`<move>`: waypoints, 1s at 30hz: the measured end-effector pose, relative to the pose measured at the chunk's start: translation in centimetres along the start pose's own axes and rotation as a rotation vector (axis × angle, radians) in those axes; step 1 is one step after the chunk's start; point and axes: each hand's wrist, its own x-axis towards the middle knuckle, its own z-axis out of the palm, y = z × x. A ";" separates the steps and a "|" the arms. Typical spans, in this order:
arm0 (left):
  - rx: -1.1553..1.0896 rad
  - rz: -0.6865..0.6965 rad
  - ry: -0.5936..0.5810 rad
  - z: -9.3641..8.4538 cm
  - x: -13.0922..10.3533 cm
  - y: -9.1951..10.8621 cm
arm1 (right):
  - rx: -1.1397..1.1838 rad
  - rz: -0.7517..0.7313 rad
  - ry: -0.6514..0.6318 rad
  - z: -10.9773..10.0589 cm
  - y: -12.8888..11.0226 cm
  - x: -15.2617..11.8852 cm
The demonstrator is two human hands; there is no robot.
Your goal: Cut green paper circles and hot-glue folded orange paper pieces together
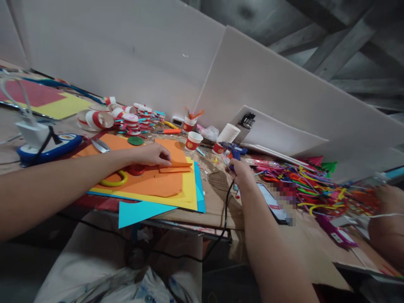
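Observation:
My left hand (154, 155) is closed, fingers curled down on a folded piece of orange paper (179, 164); its fingertips are partly hidden. Beneath lie orange sheets (167, 185), a yellow sheet (191, 198) and blue paper (142, 212). Scissors with yellow handles (115, 179) rest on the orange sheets, partly covered by my left forearm. My right hand (241, 168) is wrapped round a blue glue gun (236, 152), raised near the stacked paper cups (229, 134). From the glue gun a black cord (226, 210) hangs over the table edge.
Red-and-white paper cup pieces (131, 122) crowd the back left. A power strip (50, 145) with a white charger stands at left. On the right are a phone (273, 202), colourful pipe cleaners (312, 185) and another person's hand (389, 198). White boards (126, 54) rise behind the table.

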 end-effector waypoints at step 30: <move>0.058 0.019 -0.066 -0.1 0.3 -0.5 | -0.409 -0.401 -0.601 2.6 -4.1 -7.0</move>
